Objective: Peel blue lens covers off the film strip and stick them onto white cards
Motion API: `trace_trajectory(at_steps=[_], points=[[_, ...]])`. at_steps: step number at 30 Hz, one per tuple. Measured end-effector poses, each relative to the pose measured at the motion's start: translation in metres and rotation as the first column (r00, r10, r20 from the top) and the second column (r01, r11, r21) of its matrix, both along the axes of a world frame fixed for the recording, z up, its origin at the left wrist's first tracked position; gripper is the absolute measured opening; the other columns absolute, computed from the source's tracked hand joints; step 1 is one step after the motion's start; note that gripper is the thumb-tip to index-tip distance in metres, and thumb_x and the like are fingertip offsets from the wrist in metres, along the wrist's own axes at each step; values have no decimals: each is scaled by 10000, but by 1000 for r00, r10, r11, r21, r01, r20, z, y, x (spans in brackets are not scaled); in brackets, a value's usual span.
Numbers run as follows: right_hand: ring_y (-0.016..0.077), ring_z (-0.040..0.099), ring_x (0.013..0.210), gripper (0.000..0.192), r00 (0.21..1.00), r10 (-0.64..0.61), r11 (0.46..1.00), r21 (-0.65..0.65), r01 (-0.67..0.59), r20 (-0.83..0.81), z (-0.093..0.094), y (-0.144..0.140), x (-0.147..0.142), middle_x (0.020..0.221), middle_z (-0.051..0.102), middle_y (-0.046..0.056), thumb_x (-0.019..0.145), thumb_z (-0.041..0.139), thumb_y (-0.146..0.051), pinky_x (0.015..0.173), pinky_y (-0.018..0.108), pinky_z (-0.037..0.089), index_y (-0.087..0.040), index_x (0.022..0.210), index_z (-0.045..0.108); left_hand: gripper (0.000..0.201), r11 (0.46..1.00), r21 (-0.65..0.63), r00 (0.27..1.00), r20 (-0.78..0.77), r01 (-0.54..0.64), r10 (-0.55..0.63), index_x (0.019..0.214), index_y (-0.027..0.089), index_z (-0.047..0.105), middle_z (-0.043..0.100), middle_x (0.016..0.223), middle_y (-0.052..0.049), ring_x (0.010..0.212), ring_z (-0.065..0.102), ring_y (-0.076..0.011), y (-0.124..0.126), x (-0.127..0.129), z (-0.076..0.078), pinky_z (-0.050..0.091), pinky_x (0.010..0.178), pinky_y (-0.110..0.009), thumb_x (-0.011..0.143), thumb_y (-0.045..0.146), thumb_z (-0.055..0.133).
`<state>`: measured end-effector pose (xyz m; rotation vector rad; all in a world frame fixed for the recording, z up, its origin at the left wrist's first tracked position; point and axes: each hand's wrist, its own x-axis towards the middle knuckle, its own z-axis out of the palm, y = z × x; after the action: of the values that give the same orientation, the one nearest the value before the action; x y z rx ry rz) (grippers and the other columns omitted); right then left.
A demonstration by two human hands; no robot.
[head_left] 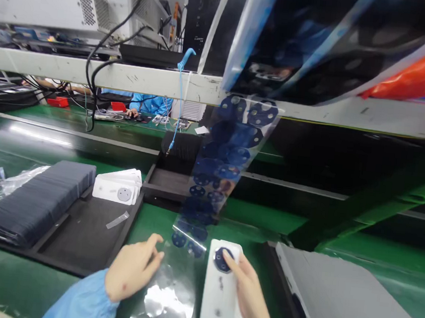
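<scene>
My left hand (134, 268) has its thumb and forefinger apart, with nothing visible between them. It is beside a clear plastic film (170, 293) on the green bench. My right hand (253, 292) is closed at the upper right edge of a white phone back cover (218, 299). One digit presses on the dark round camera piece (220, 261) near its top. Another white edge shows beneath that cover at the right. From the shelf, a clear strip of dark blue round stickers (214, 172) hangs down between my hands and beyond them.
To the left, a black tray (83, 236) holds a row of thin dark sheets (41, 201) and several white covers (116, 187). Grey flat sheets (357, 300) lie at right. A metal shelf beam (141, 78) crosses overhead; a blue cord (179, 105) dangles. Behind, a co-worker's blue sleeve (152, 104) shows.
</scene>
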<state>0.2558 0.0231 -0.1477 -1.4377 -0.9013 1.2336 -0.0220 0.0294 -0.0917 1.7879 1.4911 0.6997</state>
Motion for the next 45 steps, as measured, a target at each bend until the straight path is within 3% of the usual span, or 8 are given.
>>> trace_trajectory(at_steps=[3, 7, 11, 18, 24, 35, 39, 45], points=[[376, 717, 771, 559, 963, -117, 992, -17, 125, 244, -6, 6, 28, 824, 752, 101, 706, 708, -625, 696, 498, 560, -209, 1073, 638, 159, 987, 140, 965, -237, -76, 108, 954, 282, 718, 794, 882, -80, 824, 751, -384, 34, -51, 9, 528, 736, -446, 814, 340, 668], [544, 468, 1280, 849, 788, -300, 954, 156, 257, 537, -20, 11, 30, 1283, 592, 303, 659, 667, -583, 1032, 674, 337, -74, 1324, 526, 425, 942, 331, 899, -394, -55, 191, 1182, 174, 652, 525, 1512, -214, 1438, 421, -442, 101, -112, 3, 392, 1120, -559, 766, 233, 720], [528, 383, 1352, 816, 669, -383, 920, 328, 215, 637, -34, 14, 15, 1445, 436, 325, 764, 564, -554, 1063, 655, 285, -60, 1405, 457, 469, 920, 390, 855, -490, 40, 171, 1265, 157, 627, 492, 1543, -169, 1439, 419, -392, 144, -149, -13, 349, 1154, -618, 848, 322, 766], [415, 545, 1218, 531, 632, -411, 887, 449, 111, 657, -45, 10, 0, 1332, 594, 197, 882, 490, -529, 987, 549, 385, -195, 1288, 564, 326, 875, 476, 817, -537, 90, 209, 1242, 184, 650, 599, 1421, -108, 1290, 573, -320, 149, -165, -22, 469, 1070, -579, 949, 323, 686], [381, 584, 1193, 455, 647, -418, 870, 487, 82, 637, -42, 7, -6, 1278, 651, 170, 920, 486, -491, 988, 523, 394, -202, 1258, 579, 215, 859, 508, 832, -444, -72, 333, 1146, 186, 682, 696, 1228, -81, 1089, 677, -251, 137, -166, -17, 552, 964, -488, 975, 312, 652], [331, 643, 1130, 361, 697, -352, 867, 498, -8, 625, -37, 3, -14, 1214, 703, 149, 985, 482, -421, 938, 502, 496, -199, 1250, 584, 474, 805, 283, 848, 274, -521, 453, 1027, 194, 641, 757, 1003, -69, 1040, 700, -296, 97, -137, 22, 551, 916, -448, 822, 618, 697], [322, 649, 1176, 357, 694, -267, 872, 475, -121, 668, -44, 5, -29, 1264, 697, 137, 982, 506, -378, 986, 521, 513, -221, 1296, 569, 569, 944, -104, 814, 483, -312, 322, 1017, 142, 702, 795, 933, -105, 928, 749, -311, 64, -82, 6, 590, 834, -423, 703, 602, 815], [390, 458, 1430, 650, 595, -127, 833, 411, -371, 793, -53, 16, -61, 1558, 499, 149, 838, 686, -253, 1149, 616, 385, -227, 1457, 490, 218, 910, -416, 703, 647, 3, 294, 1056, 141, 686, 734, 995, -46, 816, 712, -180, 73, -5, -53, 606, 742, -361, 968, 339, 662]])
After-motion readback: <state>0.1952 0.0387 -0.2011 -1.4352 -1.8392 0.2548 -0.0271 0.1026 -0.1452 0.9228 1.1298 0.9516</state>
